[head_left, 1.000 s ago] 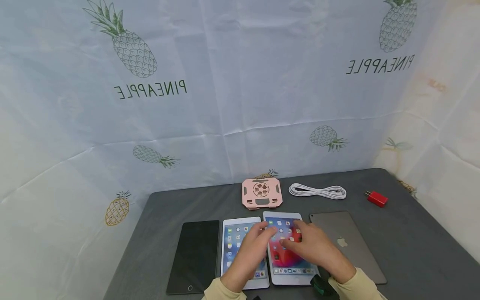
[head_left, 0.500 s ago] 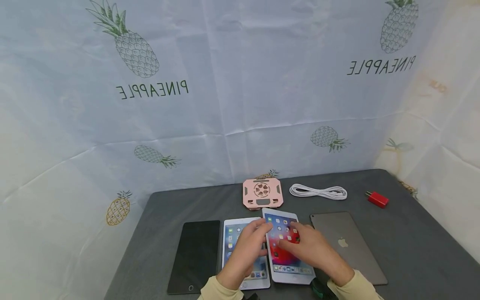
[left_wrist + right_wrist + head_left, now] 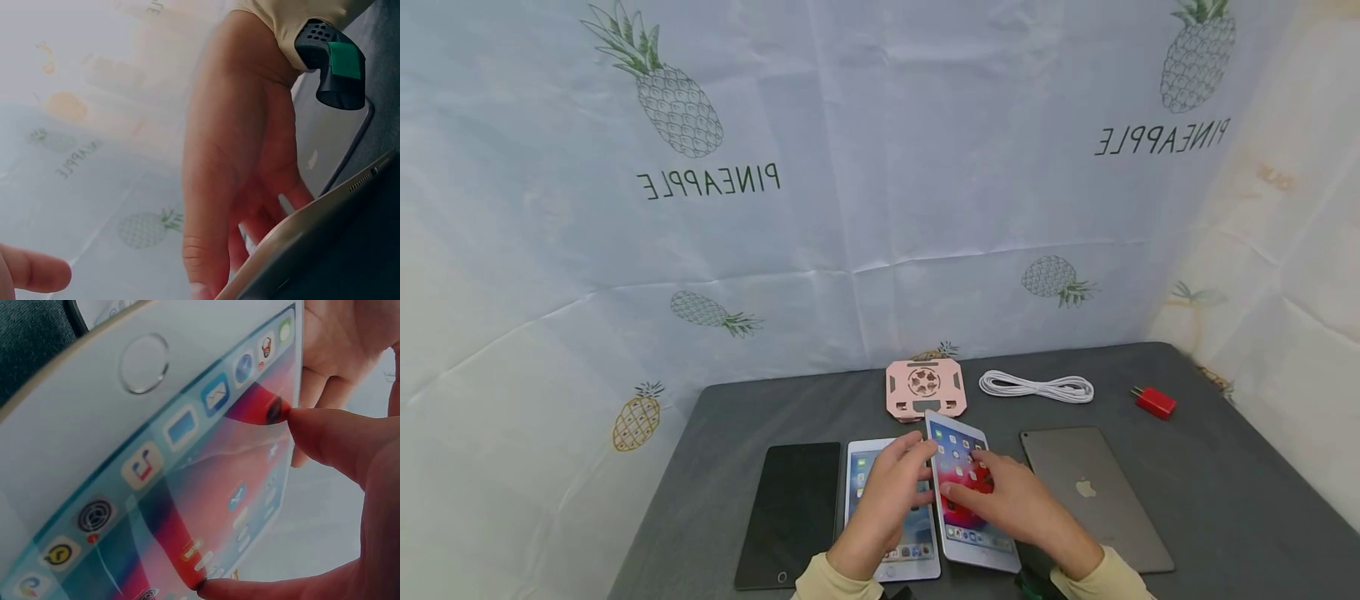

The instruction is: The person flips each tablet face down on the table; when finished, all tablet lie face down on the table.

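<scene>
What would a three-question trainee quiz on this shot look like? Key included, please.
1. Multiple choice. The red-wallpaper tablet between the left hand and right hand is: A) lying flat; B) tilted; C) screen-down.
2. True or false: the red charger lies to the right of the white cable.
3. Fill in: the gray tablet lies with its screen facing ____.

Key: 1) B; 2) true; 3) down.

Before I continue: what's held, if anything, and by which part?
Apparently the tilted white tablet: left hand at its left edge, thumb and a fingertip of the right hand on its screen. Any grip underneath is hidden.
</scene>
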Motion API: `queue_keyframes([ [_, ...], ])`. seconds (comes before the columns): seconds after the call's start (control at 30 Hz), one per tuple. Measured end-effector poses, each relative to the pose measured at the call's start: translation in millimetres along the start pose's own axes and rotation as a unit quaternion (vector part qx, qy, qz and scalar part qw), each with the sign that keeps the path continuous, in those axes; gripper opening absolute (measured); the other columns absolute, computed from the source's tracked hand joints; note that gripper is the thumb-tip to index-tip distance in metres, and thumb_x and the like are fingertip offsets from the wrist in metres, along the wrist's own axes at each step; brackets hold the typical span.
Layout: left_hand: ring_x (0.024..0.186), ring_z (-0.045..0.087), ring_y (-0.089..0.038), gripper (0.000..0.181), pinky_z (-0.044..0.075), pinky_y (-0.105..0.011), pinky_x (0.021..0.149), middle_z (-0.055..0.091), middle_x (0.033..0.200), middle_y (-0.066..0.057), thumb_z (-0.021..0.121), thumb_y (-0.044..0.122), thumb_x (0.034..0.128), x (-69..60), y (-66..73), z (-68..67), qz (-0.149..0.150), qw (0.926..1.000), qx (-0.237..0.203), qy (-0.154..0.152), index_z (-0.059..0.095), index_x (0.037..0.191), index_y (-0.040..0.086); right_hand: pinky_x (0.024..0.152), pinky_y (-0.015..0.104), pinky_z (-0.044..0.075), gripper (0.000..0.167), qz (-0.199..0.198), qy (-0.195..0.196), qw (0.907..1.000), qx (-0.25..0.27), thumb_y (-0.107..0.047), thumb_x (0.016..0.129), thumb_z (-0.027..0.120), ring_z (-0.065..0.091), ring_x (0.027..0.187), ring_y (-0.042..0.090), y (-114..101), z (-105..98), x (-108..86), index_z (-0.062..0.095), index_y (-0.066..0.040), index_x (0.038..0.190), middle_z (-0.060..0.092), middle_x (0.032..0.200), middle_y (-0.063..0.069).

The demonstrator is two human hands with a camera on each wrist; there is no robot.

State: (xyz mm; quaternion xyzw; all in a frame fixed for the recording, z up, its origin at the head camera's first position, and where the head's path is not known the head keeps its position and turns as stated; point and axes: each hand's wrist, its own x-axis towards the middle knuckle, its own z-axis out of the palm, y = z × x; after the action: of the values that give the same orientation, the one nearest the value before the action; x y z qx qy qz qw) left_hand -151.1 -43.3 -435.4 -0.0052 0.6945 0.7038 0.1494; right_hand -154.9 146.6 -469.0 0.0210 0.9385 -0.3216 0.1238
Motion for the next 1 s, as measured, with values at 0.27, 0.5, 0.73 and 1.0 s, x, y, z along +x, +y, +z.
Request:
queue_keyframes([
  [0.27, 0.125, 0.066, -0.035, 0.076, 0.062, -0.056, 0.102, 0.053, 0.155, -0.027, 0.060, 0.042, 0.1084, -1.6, 2.0, -1.0, -0.005, 0.9999, -0.010, 0.006, 0.040, 0.159, -0.011, 0.084, 0.061, 0.066, 0.102, -0.012, -0.007, 0.9998, 0.016, -0.072, 0.084, 0.076, 0.068, 0.123, 0.047, 0.2, 1.2, 0.4, 0.056, -0.001, 0.153, 0.065, 0.143, 0.026],
  [0.5, 0.125, 0.067, -0.033, 0.072, 0.061, -0.053, 0.104, 0.050, 0.158, -0.028, 0.057, 0.039, 0.1099, -2.4, 2.8, -1.3, -0.001, 0.9999, -0.014, 0.002, 0.042, 0.157, -0.013, 0.087, 0.061, 0.065, 0.097, -0.026, -0.018, 0.9985, 0.045, -0.070, 0.088, 0.074, 0.070, 0.122, 0.042, 0.8, 1.2, -0.8, 0.056, -0.001, 0.153, 0.067, 0.143, 0.022],
  [0.73, 0.125, 0.064, -0.032, 0.071, 0.059, -0.055, 0.107, 0.048, 0.161, -0.029, 0.055, 0.039, 0.1109, -2.9, 4.5, -1.5, 0.007, 0.9999, -0.007, -0.004, 0.043, 0.157, -0.013, 0.090, 0.062, 0.064, 0.096, -0.028, -0.032, 0.9967, 0.069, -0.069, 0.091, 0.071, 0.071, 0.122, 0.041, 1.6, 1.4, 0.0, 0.053, -0.001, 0.155, 0.066, 0.145, 0.022],
  [1.0, 0.127, 0.065, -0.033, 0.074, 0.057, -0.056, 0.109, 0.053, 0.156, -0.028, 0.058, 0.039, 0.1096, -3.2, 3.7, -3.8, 0.015, 0.9996, -0.007, -0.023, 0.041, 0.158, -0.014, 0.088, 0.061, 0.065, 0.088, -0.041, -0.050, 0.9921, 0.107, -0.064, 0.094, 0.070, 0.072, 0.118, 0.038, 1.0, -0.2, -2.4, 0.054, -0.002, 0.155, 0.069, 0.141, 0.020],
])
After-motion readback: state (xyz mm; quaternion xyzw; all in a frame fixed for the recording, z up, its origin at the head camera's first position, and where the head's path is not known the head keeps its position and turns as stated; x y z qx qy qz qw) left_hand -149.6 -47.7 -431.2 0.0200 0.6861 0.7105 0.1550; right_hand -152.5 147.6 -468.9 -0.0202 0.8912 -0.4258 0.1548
